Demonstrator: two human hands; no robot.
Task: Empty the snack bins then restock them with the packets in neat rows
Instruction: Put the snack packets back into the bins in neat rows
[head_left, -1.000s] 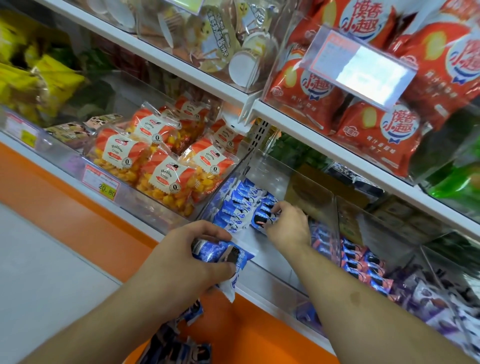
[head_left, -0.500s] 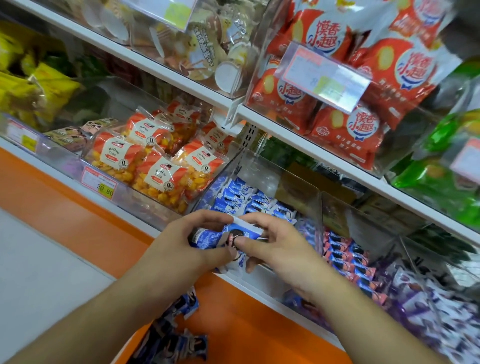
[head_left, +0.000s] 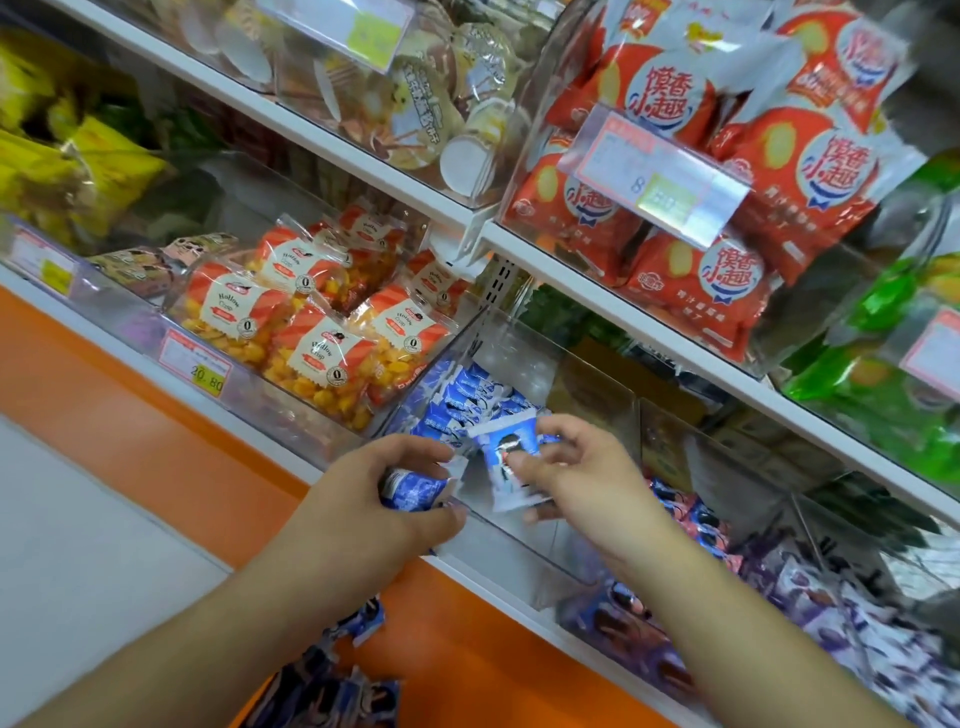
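A clear plastic bin (head_left: 558, 551) on the lower shelf holds a row of small blue packets (head_left: 467, 402) stacked at its back left. My right hand (head_left: 574, 478) pinches one blue-and-white packet (head_left: 506, 462) above the bin's front. Just left of it, my left hand (head_left: 384, 499) grips a small bundle of blue packets (head_left: 415, 486) at the bin's front edge. More blue packets (head_left: 332, 686) lie heaped low down, under my left forearm.
Left of the bin is a bin of orange "Hollow Crisp" bags (head_left: 317, 343). To the right stand bins of pink and purple packets (head_left: 857, 639). The upper shelf (head_left: 597, 275) carries red snack bags (head_left: 717, 171) and a price tag holder. An orange shelf base (head_left: 467, 649) runs below.
My right hand left the row in the bin, came to my left hand and pulled one packet off the bundle. It now holds that packet apart from the bundle.
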